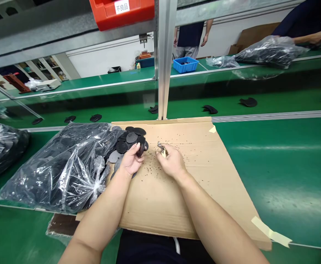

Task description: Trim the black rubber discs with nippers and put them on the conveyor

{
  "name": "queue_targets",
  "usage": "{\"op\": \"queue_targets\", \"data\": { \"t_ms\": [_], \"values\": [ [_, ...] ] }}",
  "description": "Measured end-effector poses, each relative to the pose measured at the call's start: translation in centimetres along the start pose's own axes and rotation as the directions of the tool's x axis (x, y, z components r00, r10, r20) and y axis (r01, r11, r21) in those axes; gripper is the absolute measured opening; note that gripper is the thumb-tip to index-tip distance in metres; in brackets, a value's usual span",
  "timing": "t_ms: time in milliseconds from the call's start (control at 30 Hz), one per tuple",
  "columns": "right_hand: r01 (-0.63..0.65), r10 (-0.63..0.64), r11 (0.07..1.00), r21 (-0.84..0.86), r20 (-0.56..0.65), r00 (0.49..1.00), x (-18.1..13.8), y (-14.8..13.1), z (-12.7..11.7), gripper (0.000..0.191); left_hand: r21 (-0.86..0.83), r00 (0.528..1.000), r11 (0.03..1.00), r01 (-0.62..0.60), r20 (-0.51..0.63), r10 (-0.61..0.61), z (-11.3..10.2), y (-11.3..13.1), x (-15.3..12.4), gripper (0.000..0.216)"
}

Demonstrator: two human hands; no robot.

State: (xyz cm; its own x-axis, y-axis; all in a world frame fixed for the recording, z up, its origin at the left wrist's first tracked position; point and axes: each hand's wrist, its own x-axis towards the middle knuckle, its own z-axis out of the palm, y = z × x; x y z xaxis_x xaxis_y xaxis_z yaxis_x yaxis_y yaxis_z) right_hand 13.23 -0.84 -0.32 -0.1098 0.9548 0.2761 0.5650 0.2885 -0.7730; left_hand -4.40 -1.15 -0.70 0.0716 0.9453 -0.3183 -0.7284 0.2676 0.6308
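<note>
My left hand [132,160] is closed on a black round plastic part [141,145], thumb on its near face. A little to the right, my right hand [172,161] grips small nippers [161,146]; their metal jaws point up and away from me, apart from the part. The handles are mostly hidden in my palm. Beside and behind my left hand lies a pile of similar black discs [132,137]. Tiny dark scraps [149,169] are scattered over the cardboard sheet [171,209] beneath both hands.
A clear plastic bag [64,172] full of black parts stands at the left, another bag [3,150] beyond it. Behind a metal post [166,58], several black parts lie on a green belt [182,106]. A red bin [123,16] hangs above. Two people are across the line.
</note>
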Motion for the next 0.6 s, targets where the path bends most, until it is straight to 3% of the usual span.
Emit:
{"op": "queue_targets", "data": {
  "t_ms": [200, 400, 600],
  "values": [
    [0.094, -0.094, 0.994, -0.061, 0.012, 0.996, -0.37, -0.22, 0.12, 0.03, -0.027, 0.997, 0.999, -0.031, 0.068, 0.033, 0.13, 0.27, -0.46, 0.024],
    [0.228, -0.206, 0.95, -0.215, 0.119, 0.971, -0.7, -0.29, 0.29, 0.036, -0.026, 0.993, 0.997, 0.074, 0.098, -0.071, -0.03, 0.45, -0.43, 0.025],
    [0.271, -0.209, 0.909, -0.318, 0.216, 0.954, -0.8, -0.61, 0.06, 0.037, 0.002, 0.98, 0.995, 0.105, 0.17, -0.103, 0.2, 0.2, -0.56, 0.026]
  ]
}}
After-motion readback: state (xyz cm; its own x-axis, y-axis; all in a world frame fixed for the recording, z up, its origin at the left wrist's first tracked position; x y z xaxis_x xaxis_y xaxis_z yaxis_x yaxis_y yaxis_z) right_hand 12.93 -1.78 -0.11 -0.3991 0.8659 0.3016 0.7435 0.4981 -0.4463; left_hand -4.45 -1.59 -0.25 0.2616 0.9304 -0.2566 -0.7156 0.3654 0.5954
